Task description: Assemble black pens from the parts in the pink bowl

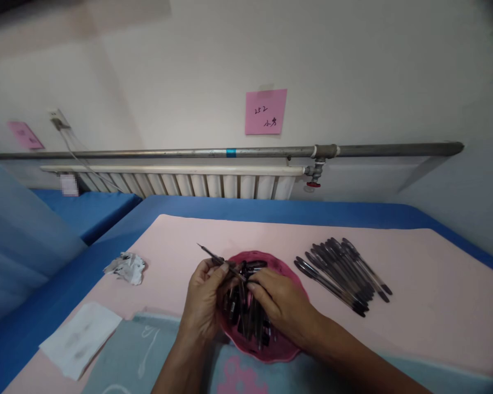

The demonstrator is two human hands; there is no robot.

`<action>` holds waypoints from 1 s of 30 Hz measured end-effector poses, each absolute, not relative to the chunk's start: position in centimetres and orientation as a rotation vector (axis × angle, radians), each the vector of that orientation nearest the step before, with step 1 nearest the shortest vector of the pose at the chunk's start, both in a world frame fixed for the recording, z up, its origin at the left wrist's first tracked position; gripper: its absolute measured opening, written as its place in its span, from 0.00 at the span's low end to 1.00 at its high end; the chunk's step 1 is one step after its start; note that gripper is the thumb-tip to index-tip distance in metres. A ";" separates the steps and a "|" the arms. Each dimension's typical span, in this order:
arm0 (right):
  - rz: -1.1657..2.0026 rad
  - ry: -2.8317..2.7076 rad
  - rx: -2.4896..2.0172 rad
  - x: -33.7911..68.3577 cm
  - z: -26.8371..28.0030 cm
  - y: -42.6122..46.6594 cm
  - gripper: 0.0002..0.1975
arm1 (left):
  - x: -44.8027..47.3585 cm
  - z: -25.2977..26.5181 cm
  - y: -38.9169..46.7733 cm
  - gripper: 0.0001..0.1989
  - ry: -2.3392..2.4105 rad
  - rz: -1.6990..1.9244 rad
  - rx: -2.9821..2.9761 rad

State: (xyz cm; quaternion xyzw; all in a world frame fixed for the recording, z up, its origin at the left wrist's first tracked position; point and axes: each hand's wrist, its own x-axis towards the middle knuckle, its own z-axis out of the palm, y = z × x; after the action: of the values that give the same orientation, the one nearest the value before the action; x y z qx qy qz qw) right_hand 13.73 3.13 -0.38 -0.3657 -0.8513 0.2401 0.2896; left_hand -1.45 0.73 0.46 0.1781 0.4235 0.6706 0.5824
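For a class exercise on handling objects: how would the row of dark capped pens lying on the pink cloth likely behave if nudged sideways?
The dark capped pens look round and slim, so they would probably roll. Lying side by side on the soft pink cloth, they would likely bump neighbours and stop soon. Each seems light and stiff.

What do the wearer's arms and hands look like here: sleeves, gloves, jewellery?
Both arms are bare as far as the view shows: no sleeves or cuffs in sight. The left hand and right hand wear no gloves. No watch, band or bracelet shows on either wrist, and no rings on the visible fingers. No cables or markings show. Some fingers are hidden, so they cannot be checked.
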 end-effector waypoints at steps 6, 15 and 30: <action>0.591 -2.298 -1.014 13.7 -0.5 3.0 0.05 | -1.5 0.3 0.7 0.15 0.992 1.555 0.432; 0.565 -2.303 -1.014 13.6 -0.6 3.0 0.05 | -1.4 0.4 0.9 0.15 1.017 1.537 0.460; 0.664 -2.231 -1.036 14.4 0.4 3.8 0.04 | -1.7 0.4 0.7 0.14 1.041 1.538 0.480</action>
State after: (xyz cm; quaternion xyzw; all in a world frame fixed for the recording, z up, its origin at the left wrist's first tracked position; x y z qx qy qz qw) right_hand 14.37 3.81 0.38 -0.3887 -0.8374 0.2492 0.2926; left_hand -1.68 0.71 0.44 0.2048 0.4444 0.6564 0.5742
